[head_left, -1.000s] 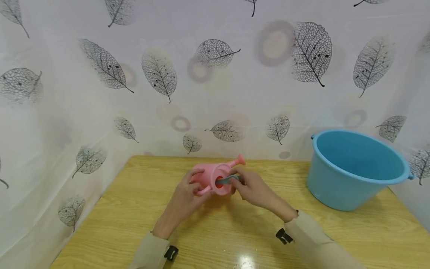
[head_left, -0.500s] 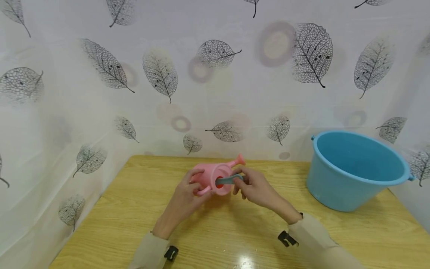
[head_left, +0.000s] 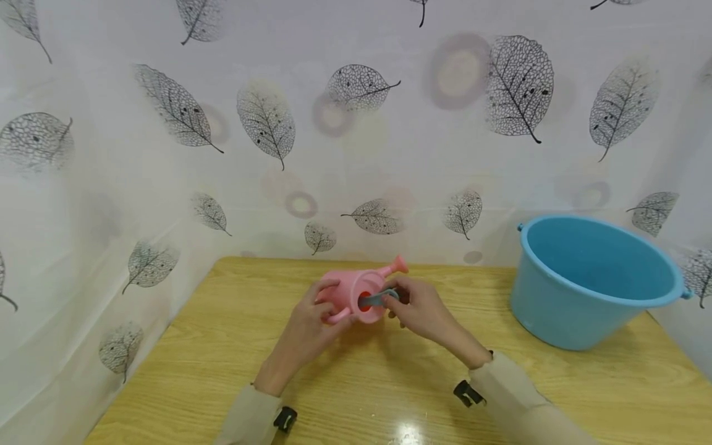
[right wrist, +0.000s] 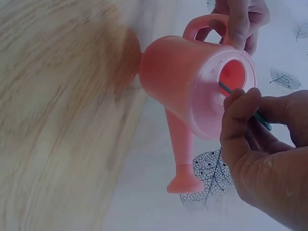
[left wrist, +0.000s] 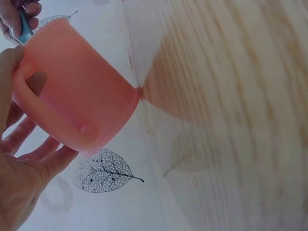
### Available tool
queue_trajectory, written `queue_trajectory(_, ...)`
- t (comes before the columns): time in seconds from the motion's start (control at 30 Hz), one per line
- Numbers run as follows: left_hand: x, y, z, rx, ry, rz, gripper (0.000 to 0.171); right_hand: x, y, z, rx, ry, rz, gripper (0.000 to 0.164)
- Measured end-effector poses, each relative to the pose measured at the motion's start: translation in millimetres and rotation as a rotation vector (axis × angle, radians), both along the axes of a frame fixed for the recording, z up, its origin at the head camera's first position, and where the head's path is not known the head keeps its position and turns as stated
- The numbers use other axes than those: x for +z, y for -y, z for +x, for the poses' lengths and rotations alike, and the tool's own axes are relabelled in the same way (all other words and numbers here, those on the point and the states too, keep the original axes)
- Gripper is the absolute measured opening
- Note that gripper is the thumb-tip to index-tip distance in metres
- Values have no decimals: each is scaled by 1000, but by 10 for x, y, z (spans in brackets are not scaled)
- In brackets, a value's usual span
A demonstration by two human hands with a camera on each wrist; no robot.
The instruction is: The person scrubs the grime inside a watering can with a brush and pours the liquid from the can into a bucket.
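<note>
A pink watering can (head_left: 340, 290) is tipped on the table, its round opening facing the person and its spout (right wrist: 180, 139) pointing off to the right. My left hand (head_left: 305, 330) holds it, fingers spread over the body and around the handle (left wrist: 48, 113). With thumb and fingers my right hand (head_left: 421, 307) pinches a slim blue-grey handle (head_left: 371, 300). The far end of that handle goes into the can's opening and is hidden inside, so its kind cannot be told. Red shows within the opening (right wrist: 233, 73).
A large light-blue bucket (head_left: 547, 315) stands at the right of the wooden table (head_left: 222, 358). Behind and at the left hangs a white sheet (head_left: 367, 161) printed with leaves. Black buckled straps (head_left: 468, 394) sit at both wrists.
The right hand draws the blue-grey handle slightly outward to the right, then has it back further in now. The left hand and the watering can stay nearly still.
</note>
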State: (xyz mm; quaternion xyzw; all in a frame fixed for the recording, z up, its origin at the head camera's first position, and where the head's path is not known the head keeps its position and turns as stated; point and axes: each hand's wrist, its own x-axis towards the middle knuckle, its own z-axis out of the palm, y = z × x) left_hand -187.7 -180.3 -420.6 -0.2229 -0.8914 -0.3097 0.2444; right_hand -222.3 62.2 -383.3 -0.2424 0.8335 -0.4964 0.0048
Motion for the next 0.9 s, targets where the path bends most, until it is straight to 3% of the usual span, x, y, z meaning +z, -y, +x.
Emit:
queue_trajectory(0.4, 3, -5, 8, 9, 0, 5, 36, 81, -95, -3, -17, 335, -182, 21)
queue_trajectory(0.9, 5, 15, 3, 7, 32, 40, 34, 126, -127, -38, -18, 402, -211, 23)
